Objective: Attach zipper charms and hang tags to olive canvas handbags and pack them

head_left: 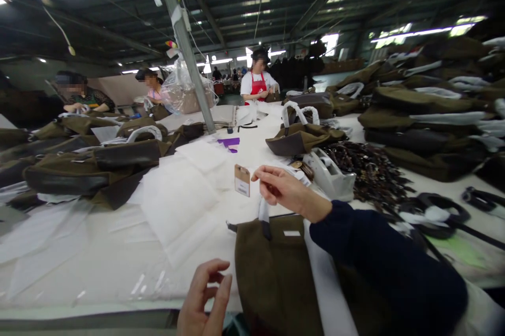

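Note:
My right hand [278,189] reaches over the table, thumb and fingers pinched together; what lies between the fingertips is too small to make out. Just left of them is a brown cardboard tag [242,181] with a white barcode label, and I cannot tell whether a cord links it to the hand. Below lies an olive-green fabric bag [276,273] with a small white label and a handle wrapped in white. My left hand [207,296] is beside the bag's left edge, fingers loosely curled, thumb apart and nothing between them.
White paper sheets [179,189] spread to the left, with piled bags [90,168] beyond. A tape dispenser [329,173], a heap of dark straps [365,173] and stacked bags [434,120] are on the right. A metal post [189,52] rises behind. Several people work farther back, one in a red apron [258,85].

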{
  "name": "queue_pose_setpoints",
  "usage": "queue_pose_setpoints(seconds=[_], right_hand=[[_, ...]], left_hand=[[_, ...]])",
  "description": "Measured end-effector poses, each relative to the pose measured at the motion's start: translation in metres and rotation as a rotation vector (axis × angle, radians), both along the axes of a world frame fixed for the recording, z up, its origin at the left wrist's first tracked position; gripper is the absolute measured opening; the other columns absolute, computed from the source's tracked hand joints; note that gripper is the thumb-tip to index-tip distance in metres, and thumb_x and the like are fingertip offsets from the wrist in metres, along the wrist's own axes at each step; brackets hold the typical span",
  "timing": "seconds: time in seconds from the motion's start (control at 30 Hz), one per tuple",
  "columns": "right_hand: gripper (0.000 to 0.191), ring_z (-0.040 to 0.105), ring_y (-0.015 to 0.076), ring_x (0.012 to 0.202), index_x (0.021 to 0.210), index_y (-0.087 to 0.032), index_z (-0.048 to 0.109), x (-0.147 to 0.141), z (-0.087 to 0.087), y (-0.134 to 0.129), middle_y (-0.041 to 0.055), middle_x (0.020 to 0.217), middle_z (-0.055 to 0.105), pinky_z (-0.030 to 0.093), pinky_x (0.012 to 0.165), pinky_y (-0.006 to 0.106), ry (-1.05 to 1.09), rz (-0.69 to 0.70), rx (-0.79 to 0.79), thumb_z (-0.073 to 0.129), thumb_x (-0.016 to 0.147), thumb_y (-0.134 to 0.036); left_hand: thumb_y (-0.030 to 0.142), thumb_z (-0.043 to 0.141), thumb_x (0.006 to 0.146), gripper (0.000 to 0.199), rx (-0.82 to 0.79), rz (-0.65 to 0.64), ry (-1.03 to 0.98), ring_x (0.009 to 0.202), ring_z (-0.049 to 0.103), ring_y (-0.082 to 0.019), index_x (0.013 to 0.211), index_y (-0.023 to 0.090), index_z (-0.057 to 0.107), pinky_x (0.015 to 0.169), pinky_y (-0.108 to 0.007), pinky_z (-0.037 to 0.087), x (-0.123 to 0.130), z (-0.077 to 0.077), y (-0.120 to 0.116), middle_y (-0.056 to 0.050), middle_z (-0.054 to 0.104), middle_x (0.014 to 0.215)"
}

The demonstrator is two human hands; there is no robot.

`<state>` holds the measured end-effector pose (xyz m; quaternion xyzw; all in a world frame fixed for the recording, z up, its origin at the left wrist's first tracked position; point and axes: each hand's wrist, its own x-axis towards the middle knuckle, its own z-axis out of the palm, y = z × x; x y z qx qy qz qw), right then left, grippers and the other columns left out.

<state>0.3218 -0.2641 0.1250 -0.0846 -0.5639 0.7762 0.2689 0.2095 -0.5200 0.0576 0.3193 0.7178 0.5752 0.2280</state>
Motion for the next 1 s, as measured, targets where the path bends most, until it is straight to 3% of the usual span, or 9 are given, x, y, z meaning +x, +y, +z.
queue_pose_setpoints(seconds=[0.1, 0.23, 0.37, 0.47, 0.53, 0.67, 0.77, 0.93, 1.0], right_hand=[[0.023, 0.033, 0.0015, 0.034, 0.094, -0.014, 0.062, 0.033, -0.01, -0.017, -0.0063, 0.052, 0.055, 0.028, 0.037, 0.013, 0.005, -0.079, -0.138, 0.067, 0.089, -0.036], [0.027, 0.053, 0.0036, 0.048, 0.093, -0.013, 0.062, 0.058, -0.023, -0.044, 0.0003, 0.07, 0.065, 0.042, 0.045, 0.012, 0.028, -0.179, -0.334, 0.072, 0.086, -0.037], [0.03, 0.056, 0.0042, 0.047, 0.093, -0.012, 0.062, 0.067, -0.025, -0.069, 0.0026, 0.072, 0.068, 0.043, 0.045, 0.012, 0.065, -0.138, -0.337, 0.072, 0.085, -0.039], [0.032, 0.06, 0.0058, 0.052, 0.09, -0.011, 0.062, 0.075, -0.025, -0.077, 0.0043, 0.073, 0.068, 0.047, 0.048, 0.012, 0.091, -0.156, -0.314, 0.073, 0.085, -0.04], [0.032, 0.063, 0.0068, 0.056, 0.091, -0.01, 0.063, 0.081, -0.027, -0.077, 0.0056, 0.076, 0.069, 0.049, 0.051, 0.013, 0.096, -0.182, -0.319, 0.073, 0.085, -0.04], [0.034, 0.066, 0.0085, 0.062, 0.093, -0.01, 0.063, 0.096, -0.037, -0.074, 0.0088, 0.083, 0.071, 0.051, 0.054, 0.014, 0.064, -0.168, -0.309, 0.071, 0.086, -0.042], [0.04, 0.064, 0.0096, 0.058, 0.092, -0.01, 0.062, 0.108, -0.044, -0.071, 0.0103, 0.084, 0.07, 0.048, 0.049, 0.016, -0.03, -0.209, -0.208, 0.064, 0.089, -0.05], [0.024, 0.047, 0.0054, 0.046, 0.091, -0.015, 0.06, 0.122, -0.035, -0.08, -0.0046, 0.063, 0.055, 0.035, 0.043, 0.015, -0.125, -0.621, 0.202, 0.063, 0.089, -0.039], [0.017, 0.052, 0.0074, 0.053, 0.1, -0.017, 0.064, 0.123, -0.029, -0.088, -0.0044, 0.066, 0.057, 0.039, 0.05, 0.016, -0.167, -0.525, 0.443, 0.064, 0.086, -0.027]], left_hand=[[0.051, 0.069, 0.08, 0.034, 0.024, -0.107, -0.01, 0.083, 0.061, -0.02, 0.097, 0.022, 0.068, 0.074, -0.024, 0.05, 0.006, 0.025, 0.014, -0.005, 0.068, 0.099], [0.048, 0.065, 0.084, 0.039, 0.049, -0.278, -0.079, 0.078, 0.061, -0.019, 0.111, 0.019, 0.064, 0.069, -0.024, 0.049, 0.028, 0.039, 0.045, -0.002, 0.066, 0.079], [0.042, 0.066, 0.085, 0.05, 0.051, -0.503, -0.085, 0.064, 0.055, -0.013, 0.127, 0.017, 0.054, 0.062, -0.022, 0.046, 0.051, 0.039, 0.073, 0.002, 0.061, 0.071], [0.046, 0.06, 0.089, 0.034, 0.003, -0.631, -0.074, 0.054, 0.049, -0.009, 0.102, 0.015, 0.063, 0.05, -0.019, 0.037, 0.063, 0.037, 0.081, 0.0, 0.06, 0.069], [0.051, 0.057, 0.09, 0.038, -0.044, -0.651, -0.058, 0.046, 0.042, -0.006, 0.086, 0.014, 0.064, 0.045, -0.018, 0.029, 0.067, 0.036, 0.08, 0.002, 0.055, 0.06], [0.064, 0.051, 0.088, 0.052, -0.066, -0.646, -0.05, 0.04, 0.041, -0.005, 0.085, 0.013, 0.063, 0.043, -0.018, 0.024, 0.065, 0.031, 0.074, 0.0, 0.057, 0.056], [0.069, 0.049, 0.086, 0.057, -0.081, -0.637, -0.028, 0.039, 0.043, -0.006, 0.088, 0.014, 0.063, 0.042, -0.019, 0.024, 0.06, 0.025, 0.072, -0.001, 0.058, 0.056], [0.072, 0.049, 0.084, 0.058, -0.079, -0.596, 0.026, 0.039, 0.039, -0.006, 0.085, 0.016, 0.063, 0.041, -0.019, 0.022, 0.06, 0.025, 0.074, 0.001, 0.054, 0.053], [0.069, 0.049, 0.086, 0.055, -0.078, -0.617, 0.074, 0.042, 0.041, -0.007, 0.084, 0.016, 0.063, 0.043, -0.019, 0.025, 0.063, 0.028, 0.074, 0.001, 0.054, 0.055]])
